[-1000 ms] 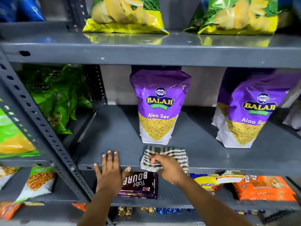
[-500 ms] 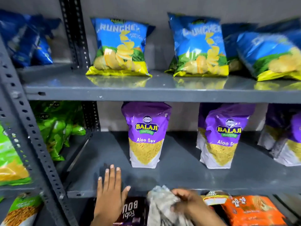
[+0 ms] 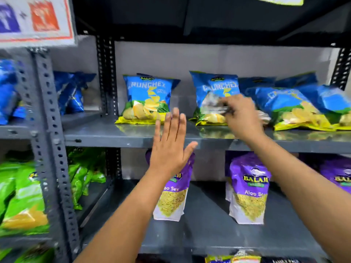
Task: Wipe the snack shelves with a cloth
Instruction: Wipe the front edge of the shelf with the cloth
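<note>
My right hand (image 3: 242,118) is raised over the upper grey shelf (image 3: 106,132) and grips a striped grey-and-white cloth (image 3: 213,104), which is blurred and bunched in front of a blue Crunchex chip bag (image 3: 210,86). My left hand (image 3: 171,147) is open with fingers together and pointing up, held in front of that shelf's front edge. It holds nothing. Another blue Crunchex bag (image 3: 148,99) stands on the shelf just left of my left hand's fingertips.
Purple Balaji Aloo Sev pouches (image 3: 248,188) stand on the lower grey shelf (image 3: 209,230). Several more blue chip bags (image 3: 296,107) lie at the upper right. Green snack bags (image 3: 22,196) fill the left rack behind a perforated steel upright (image 3: 51,149). A sign (image 3: 36,19) hangs top left.
Both hands rose from the lower shelf's front edge to the upper shelf. The right hand lifted the cloth off the lower shelf and carried it up, and the view tilted upward.
</note>
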